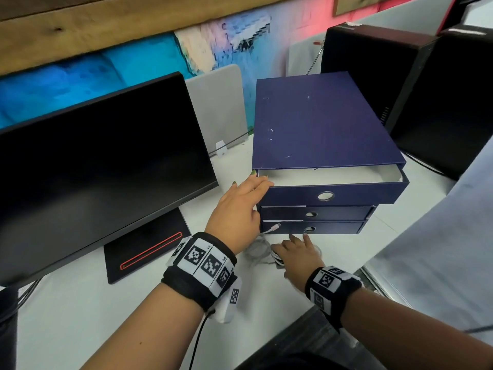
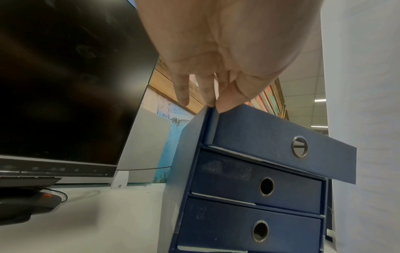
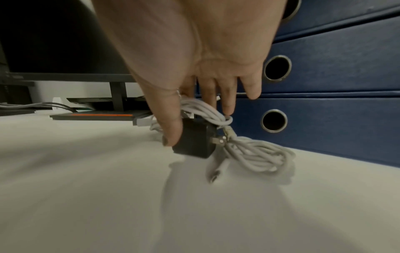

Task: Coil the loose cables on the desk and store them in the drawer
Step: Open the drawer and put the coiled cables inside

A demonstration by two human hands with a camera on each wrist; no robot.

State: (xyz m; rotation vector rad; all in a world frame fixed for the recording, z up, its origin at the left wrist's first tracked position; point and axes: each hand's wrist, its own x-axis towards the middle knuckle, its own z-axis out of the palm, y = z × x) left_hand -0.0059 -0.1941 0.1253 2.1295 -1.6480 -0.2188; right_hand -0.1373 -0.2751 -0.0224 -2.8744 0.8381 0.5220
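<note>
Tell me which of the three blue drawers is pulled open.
The top drawer: it juts forward, showing its white inside, with the left hand at its front corner. The middle drawer and bottom drawer sit flush and closed.

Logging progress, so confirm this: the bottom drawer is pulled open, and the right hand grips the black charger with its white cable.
Wrong drawer. The head view shows the top drawer pulled open. The right hand does grip the black charger with its white cable.

My left hand (image 1: pixel 237 206) rests on the matt, cloth-textured blue card of the drawer unit (image 1: pixel 320 121), scuffed white in spots; its finger holes are ringed in dull metal; my right hand (image 3: pixel 194 59) grips smooth white rubbery cable (image 3: pixel 257 154) and a matt black plastic charger (image 3: pixel 194 142); the monitor (image 1: pixel 101 156) screen is glossy black.
</note>
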